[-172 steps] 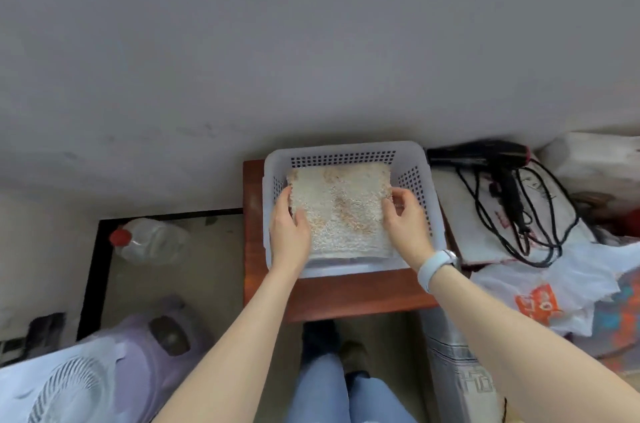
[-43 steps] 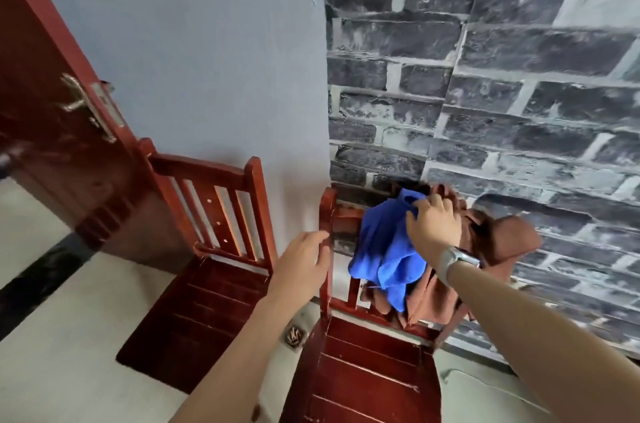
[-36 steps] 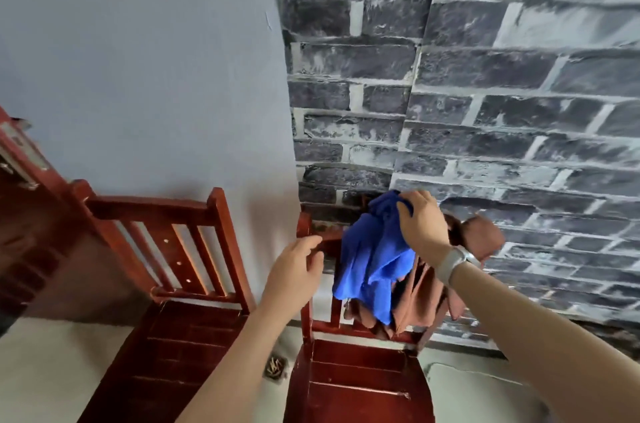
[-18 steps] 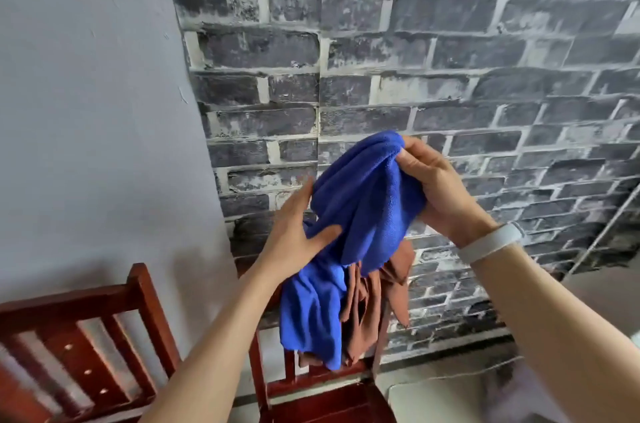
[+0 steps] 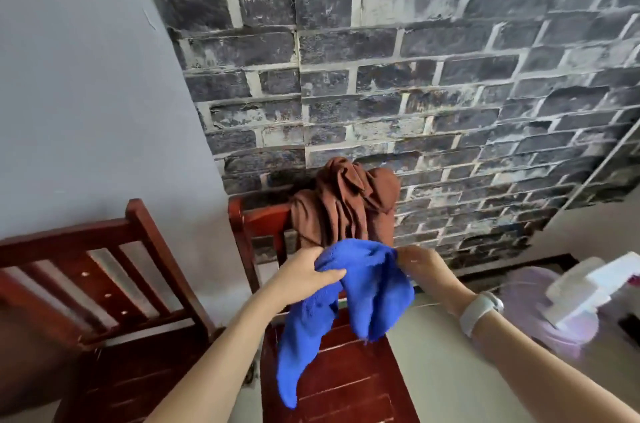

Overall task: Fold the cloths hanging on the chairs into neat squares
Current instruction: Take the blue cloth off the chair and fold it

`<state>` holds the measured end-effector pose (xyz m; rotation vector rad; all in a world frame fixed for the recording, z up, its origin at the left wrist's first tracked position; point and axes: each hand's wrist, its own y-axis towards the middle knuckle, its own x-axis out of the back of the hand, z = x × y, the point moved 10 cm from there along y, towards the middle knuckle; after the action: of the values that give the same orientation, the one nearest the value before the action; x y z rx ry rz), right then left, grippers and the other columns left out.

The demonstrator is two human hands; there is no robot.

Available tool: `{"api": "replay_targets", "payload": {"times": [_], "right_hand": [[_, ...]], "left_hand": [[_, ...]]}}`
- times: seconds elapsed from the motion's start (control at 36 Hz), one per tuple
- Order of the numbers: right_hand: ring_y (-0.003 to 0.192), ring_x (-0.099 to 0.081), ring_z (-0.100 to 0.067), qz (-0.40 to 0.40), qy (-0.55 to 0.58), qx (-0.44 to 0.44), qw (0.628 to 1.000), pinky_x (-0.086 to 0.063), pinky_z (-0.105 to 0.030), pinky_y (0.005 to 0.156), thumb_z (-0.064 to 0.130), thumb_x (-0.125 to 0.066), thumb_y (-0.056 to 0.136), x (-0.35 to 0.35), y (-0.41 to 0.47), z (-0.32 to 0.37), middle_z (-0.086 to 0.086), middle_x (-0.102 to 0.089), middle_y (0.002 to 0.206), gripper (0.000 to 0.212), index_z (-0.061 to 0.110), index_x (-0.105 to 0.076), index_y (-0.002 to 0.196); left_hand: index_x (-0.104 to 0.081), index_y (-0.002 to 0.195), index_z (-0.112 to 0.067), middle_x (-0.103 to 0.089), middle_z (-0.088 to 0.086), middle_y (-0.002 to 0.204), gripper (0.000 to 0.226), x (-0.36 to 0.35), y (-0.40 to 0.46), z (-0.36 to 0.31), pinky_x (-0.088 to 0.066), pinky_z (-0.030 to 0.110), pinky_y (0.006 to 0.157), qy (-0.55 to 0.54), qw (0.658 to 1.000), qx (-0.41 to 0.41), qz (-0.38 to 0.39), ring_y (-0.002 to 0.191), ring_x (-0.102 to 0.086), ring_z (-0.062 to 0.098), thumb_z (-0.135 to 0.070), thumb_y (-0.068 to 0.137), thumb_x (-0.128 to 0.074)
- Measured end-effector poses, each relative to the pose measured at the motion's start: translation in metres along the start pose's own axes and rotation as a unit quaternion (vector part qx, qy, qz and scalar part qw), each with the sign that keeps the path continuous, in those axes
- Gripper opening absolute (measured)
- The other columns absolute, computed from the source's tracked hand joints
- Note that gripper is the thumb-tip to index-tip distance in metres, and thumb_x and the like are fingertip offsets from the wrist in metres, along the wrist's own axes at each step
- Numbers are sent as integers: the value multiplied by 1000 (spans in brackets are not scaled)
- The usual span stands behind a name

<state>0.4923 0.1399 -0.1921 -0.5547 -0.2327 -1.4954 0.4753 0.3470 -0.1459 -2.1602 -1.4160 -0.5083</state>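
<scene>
Both hands hold the blue cloth (image 5: 349, 305) up over the right chair (image 5: 343, 384).

My left hand (image 5: 304, 279) grips one bunched end with thumb across the top, and my right hand (image 5: 420, 268) pinches the other, though its fingers are blurred. The cloth sags between them, one tail hanging toward the seat. A brown cloth (image 5: 346, 204) is draped over that chair's back; the left chair (image 5: 90, 287) stands beside it. I can read no writing anywhere.

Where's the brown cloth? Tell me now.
In the head view, the brown cloth hangs bunched over the right chair's backrest, against the brick wall, just behind the blue cloth.
</scene>
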Motion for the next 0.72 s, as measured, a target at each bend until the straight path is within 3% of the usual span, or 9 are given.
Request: {"api": "replay_targets", "payload": {"times": [0.08, 0.14, 0.19, 0.28, 0.39, 0.44, 0.53, 0.61, 0.72], "right_hand": [[50, -54, 4, 6, 65, -43, 997, -43, -8, 56, -3, -61, 82, -24, -28, -32, -3, -65, 68, 17, 14, -58, 80], [44, -51, 6, 78, 41, -64, 994, -36, -9, 50, 5, -62, 81, -50, -47, -44, 1, -60, 65, 13, 17, -58, 75], [54, -53, 2, 178, 28, -84, 980, -38, -15, 55, 1, -56, 84, -79, -68, -48, -9, -61, 79, 14, 14, -61, 86], [70, -60, 4, 242, 97, -59, 964, -44, -11, 63, 7, -61, 78, -103, -84, -37, 1, -64, 89, 29, 10, -57, 107], [98, -60, -11, 190, 133, -26, 972, -47, -19, 84, 11, -62, 85, -110, -78, -30, -6, -61, 117, 38, 13, -52, 122], [81, -59, -5, 137, 111, -11, 984, -45, -12, 73, 7, -55, 90, -103, -71, -26, -5, -65, 98, 15, 11, -61, 103], [54, -54, 7, 81, 133, 8, 988, -42, -7, 56, 3, -49, 92, -93, -65, -10, 0, -58, 72, 22, 14, -56, 75], [48, -51, 5, 76, 150, 15, 986, -43, -10, 53, 0, -48, 91, -91, -62, -9, -2, -55, 67, 23, 15, -57, 75], [59, -51, -9, 104, 127, 30, 986, -43, -23, 60, 1, -55, 85, -99, -65, -9, -1, -55, 76, 27, 27, -58, 91]], "left_hand": [[-57, 79, -19, -62, -4, 79, 10, -20, -10, 30, -44, 27, 71, -83, 993, 59, -53, 79, -56, 11, -25, 84, -64], [-59, 85, -19, -65, 0, 87, 3, -29, -15, 37, -45, 24, 76, -167, 980, 84, -66, 87, -59, 13, -21, 87, -60], [-62, 88, -17, -66, 3, 92, 8, -34, -19, 34, -45, 25, 82, -256, 960, 92, -64, 91, -61, 14, -15, 91, -54], [-62, 91, -12, -67, 7, 88, 15, -46, -21, 26, -48, 31, 77, -429, 896, 111, -22, 82, -65, 17, -12, 94, -47], [-59, 104, -6, -66, 11, 98, 21, -46, -25, 7, -53, 36, 80, -494, 866, 70, 30, 89, -66, 21, 3, 86, -51], [-56, 111, -8, -65, 11, 104, 37, -45, -28, 5, -49, 38, 89, -459, 886, 55, 27, 99, -63, 23, 14, 81, -51], [-55, 113, -16, -66, 3, 100, 46, -35, -32, 18, -49, 32, 87, -354, 932, 69, -44, 95, -63, 17, 15, 79, -55], [-53, 120, -13, -65, 0, 104, 44, -16, -34, 19, -45, 24, 86, -100, 986, 42, -125, 101, -61, 16, -3, 79, -64], [-54, 118, -13, -65, 5, 109, 38, -4, -41, -2, -34, 13, 74, 42, 981, -33, -188, 103, -58, 20, -13, 82, -64]]}}
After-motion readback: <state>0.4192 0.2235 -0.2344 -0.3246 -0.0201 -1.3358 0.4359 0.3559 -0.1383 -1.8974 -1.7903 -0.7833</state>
